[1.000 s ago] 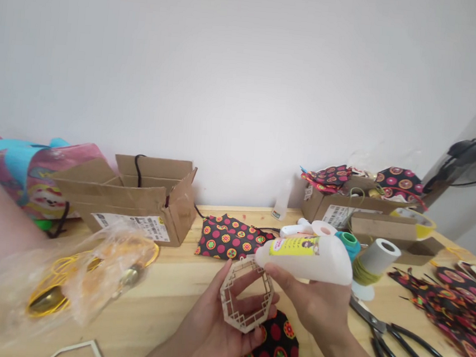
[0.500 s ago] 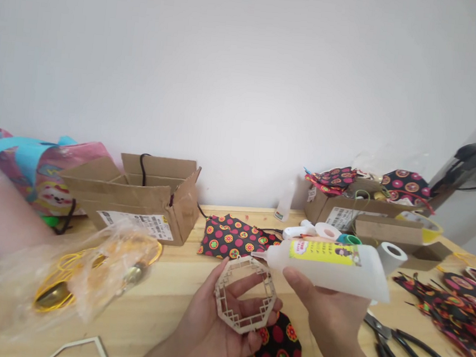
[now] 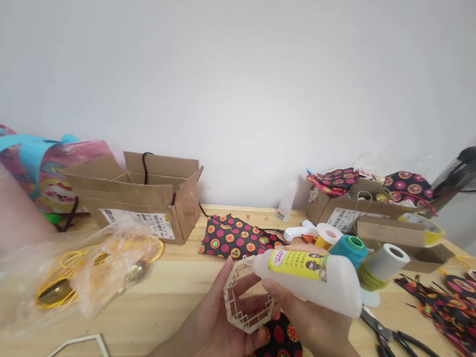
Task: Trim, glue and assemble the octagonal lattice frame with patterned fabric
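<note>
Over the table [image 3: 176, 290], cradling a hexagonal lattice frame [image 3: 245, 319] in the left hand [image 3: 209, 338]. Gripping a glue bottle [image 3: 317, 273] in the right hand [image 3: 308, 323], with its nozzle against the frame's upper edge.

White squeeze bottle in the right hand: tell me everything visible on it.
The squeeze bottle is white, slightly translucent plastic with a yellow printed label near its neck. It lies almost level in the air, flat base to the right and tapered nozzle to the left. The right hand grips it from below. The nozzle sits at the upper rim of the hexagonal lattice frame, which the left hand holds. Contact there cannot be told.
</note>
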Tool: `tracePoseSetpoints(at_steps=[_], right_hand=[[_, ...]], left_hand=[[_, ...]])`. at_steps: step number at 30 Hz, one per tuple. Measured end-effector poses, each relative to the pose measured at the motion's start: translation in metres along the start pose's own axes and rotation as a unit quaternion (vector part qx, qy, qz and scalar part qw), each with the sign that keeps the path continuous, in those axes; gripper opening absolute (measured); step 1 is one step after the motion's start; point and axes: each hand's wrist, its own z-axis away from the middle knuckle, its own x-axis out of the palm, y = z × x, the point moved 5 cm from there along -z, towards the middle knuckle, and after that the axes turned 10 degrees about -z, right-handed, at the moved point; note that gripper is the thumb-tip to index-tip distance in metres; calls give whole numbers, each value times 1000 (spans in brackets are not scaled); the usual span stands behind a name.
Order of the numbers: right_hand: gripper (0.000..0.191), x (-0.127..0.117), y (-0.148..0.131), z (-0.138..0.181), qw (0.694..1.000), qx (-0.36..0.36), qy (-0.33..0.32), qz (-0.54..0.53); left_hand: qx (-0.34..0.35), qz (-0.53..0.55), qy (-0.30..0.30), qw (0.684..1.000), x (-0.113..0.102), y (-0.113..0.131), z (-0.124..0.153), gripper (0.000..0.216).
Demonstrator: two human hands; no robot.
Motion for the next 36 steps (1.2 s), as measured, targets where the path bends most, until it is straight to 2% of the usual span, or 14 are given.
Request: tracePoseSetpoints(at_steps=[7, 10, 15, 19, 26, 29, 36], right_hand=[[23, -3, -4, -6, 999, 2, 35, -5], [26, -2, -4, -5, 999, 4, 32, 0], [21, -2, -5, -7, 1000, 13, 20, -18], [28, 1, -10, -8, 999, 15, 13, -32], [46, -3, -15, -21, 996, 53, 39, -59], [49, -4, -12, -21, 994, 77, 42, -61], [54, -8, -11, -21, 993, 81, 70, -52]], left_hand=[[8, -1, 6, 1000, 0, 0, 1, 44], [21, -3, 13, 1000, 0, 1, 2, 41], [32, -7, 15, 999, 0, 2, 2, 40], [37, -12, 23, 999, -1, 2, 2, 39], [24, -13, 4, 1000, -1, 1, 0, 50], [17, -3, -8, 1000, 1, 2, 1, 51], [10, 25, -58, 998, 9, 6, 7, 52]])
